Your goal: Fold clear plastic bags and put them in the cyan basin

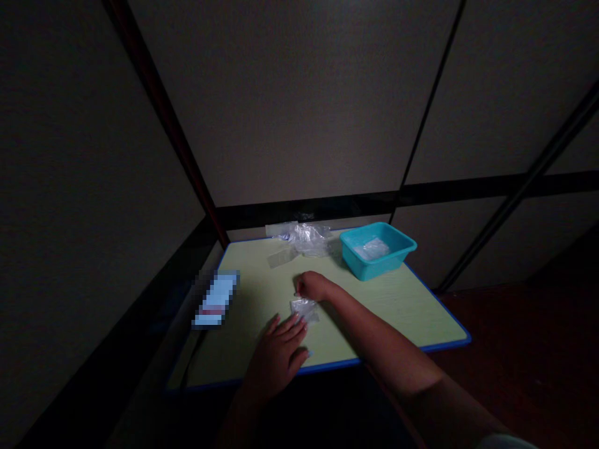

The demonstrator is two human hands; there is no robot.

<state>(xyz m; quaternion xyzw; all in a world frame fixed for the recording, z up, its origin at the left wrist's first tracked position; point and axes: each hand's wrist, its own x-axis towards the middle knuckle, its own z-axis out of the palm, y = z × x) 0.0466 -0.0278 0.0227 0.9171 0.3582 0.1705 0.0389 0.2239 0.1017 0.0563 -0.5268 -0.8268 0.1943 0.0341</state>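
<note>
On the pale table [374, 318] lies a small clear plastic bag [304, 308], near the front edge. My left hand [281, 349] rests over its near side, fingers spread out and lying flat. Just beyond the bag's far end is my right hand [312, 285], its fingers curled together and pointing down at the table. A tiny dark thing shows at those fingertips, too small to name. The right forearm reaches in across the table's right half.
A turquoise basin [377, 269] at the back right holds clear plastic bags [373, 249]. More crumpled clear plastic [311, 238] lies at the back edge, with a flat clear piece [282, 257] before it. A pixelated, screen-like panel [218, 299] is at the left edge. Walls stand behind and left.
</note>
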